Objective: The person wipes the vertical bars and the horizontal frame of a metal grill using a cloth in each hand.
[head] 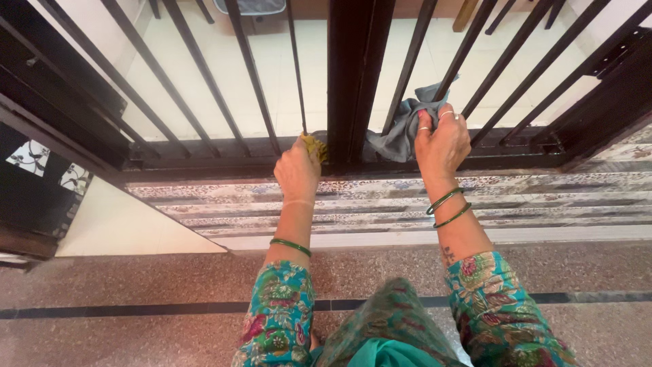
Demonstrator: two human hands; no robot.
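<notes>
Down at the foot of the gate, our left hand [296, 171] is closed narrow around a small yellow-green scrubber [314, 145], pinched at the fingertips and pressed against the gate's black bottom rail [204, 151], right where a thin bar meets it. Just at three o'clock from it, past the thick centre post [352, 81], our right hand [441, 141] is closed on a grey cloth [402, 128], fingers curled over its upper edge beside a slanting bar. The cloth hangs bunched from the grip, its long axis running from about one o'clock, up by the fingers, down to seven o'clock, where its lower fold touches the bottom rail next to the post. The scrubber is a compact wad; we cannot tell any long axis on it.

Both wrists wear green bangles [448, 206], and the sleeves [280, 312] are teal with a floral print.

Outward from the hands, the black metal gate [516, 75] fills the view from nine to three o'clock, its bars fanning toward twelve. Beyond the bars lies a pale tiled floor [210, 75]. On our side, toward six o'clock, a patterned stone threshold [543, 194] runs across in stripes, then a white strip, then a speckled reddish-brown terrazzo floor [136, 285] crossed by a dark inlaid line. At nine o'clock stands a dark frame with a patterned tile [28, 158] beside a plain cream panel [129, 228].
</notes>
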